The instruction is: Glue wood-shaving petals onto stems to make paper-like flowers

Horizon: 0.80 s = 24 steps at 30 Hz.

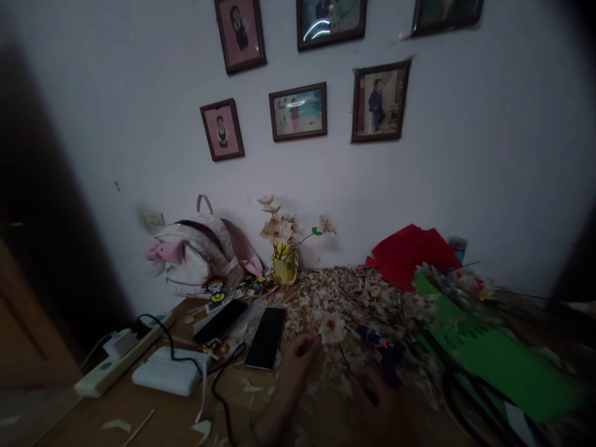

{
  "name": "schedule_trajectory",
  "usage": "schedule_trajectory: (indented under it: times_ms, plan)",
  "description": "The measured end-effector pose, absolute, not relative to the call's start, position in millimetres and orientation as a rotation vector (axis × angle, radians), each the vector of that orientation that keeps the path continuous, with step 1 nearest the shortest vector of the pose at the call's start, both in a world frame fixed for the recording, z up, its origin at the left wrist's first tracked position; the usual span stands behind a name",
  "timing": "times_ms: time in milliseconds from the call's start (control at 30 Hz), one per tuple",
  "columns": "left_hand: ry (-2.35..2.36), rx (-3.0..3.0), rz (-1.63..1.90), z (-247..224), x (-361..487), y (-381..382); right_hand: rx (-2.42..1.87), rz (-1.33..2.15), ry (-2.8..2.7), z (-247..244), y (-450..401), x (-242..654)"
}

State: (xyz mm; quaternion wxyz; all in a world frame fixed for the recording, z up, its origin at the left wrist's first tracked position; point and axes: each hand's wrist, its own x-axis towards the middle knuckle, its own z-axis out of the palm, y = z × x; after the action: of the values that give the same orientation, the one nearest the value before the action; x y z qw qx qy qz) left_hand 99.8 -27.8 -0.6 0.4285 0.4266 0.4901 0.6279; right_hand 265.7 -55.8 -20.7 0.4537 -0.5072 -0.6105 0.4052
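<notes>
Grip: your left hand (302, 352) rests with its fingers half curled and apart, holding nothing that shows; your right hand (375, 392) is dark and blurred, so you can't tell whether it is open or closed.

Nearest piece: a pale wood-shaving flower (332, 327) with a reddish centre lies just beside your left fingers, face up on the heap; you can't tell if they touch it.

Tool: a dark blue hot glue gun (390, 355) lies on its side just above your right hand, a small red light showing, probably left there to stay within easy reach.

Material: a loose heap of curled wood shavings (358, 298) spreads across the wooden desk (172, 425), seemingly kept close to your hands.

Sheets: green paper (505, 375) lies to your right, and crumpled red paper (410, 256) leans against the wall behind.

Left side: two black smartphones (265, 338) (220, 321), a white power bank (166, 371) and a power strip (121, 355) sit away from the shavings.

Backdrop: a yellow vase (284, 267) of finished-looking shaving flowers stands beside a pale backpack (198, 257), below framed photographs (298, 112).
</notes>
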Motion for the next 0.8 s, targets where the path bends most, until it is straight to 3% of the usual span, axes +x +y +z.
schedule_trajectory:
  times_ms: [800]
  plan:
    - [1.114, 0.899, 1.680, 9.2, 95.1, -26.8, -1.296, 0.906, -1.686, -37.0, -54.3, 264.9]
